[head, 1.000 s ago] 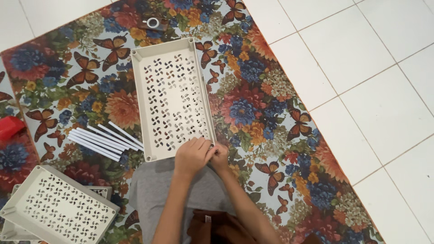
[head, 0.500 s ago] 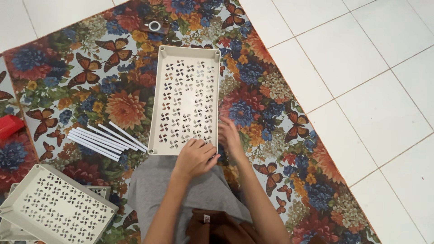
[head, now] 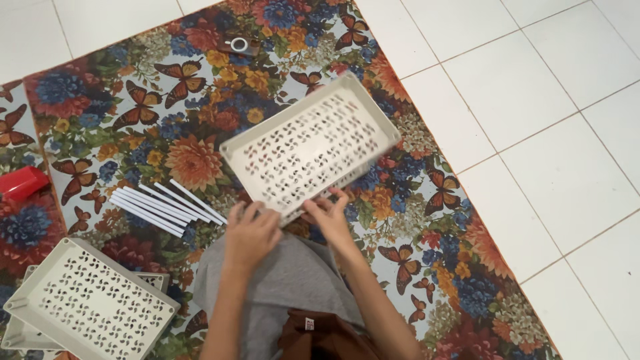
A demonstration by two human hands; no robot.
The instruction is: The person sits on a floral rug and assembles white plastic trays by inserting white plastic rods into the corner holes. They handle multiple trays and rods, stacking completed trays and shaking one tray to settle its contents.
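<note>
Both hands (head: pixel 290 227) grip the near edge of the perforated tray (head: pixel 311 145) (tilted, angled rightward).

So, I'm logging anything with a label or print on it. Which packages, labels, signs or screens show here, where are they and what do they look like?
Small tag: a pale square on the brown garment at the bottom edge, below the grey cloth on the lap; too small to make out further.
Dark flat rectangle: on the floral mat near the top edge, with a white ring on it; cannot tell whether it is a screen.
No packages or signs show.
</note>
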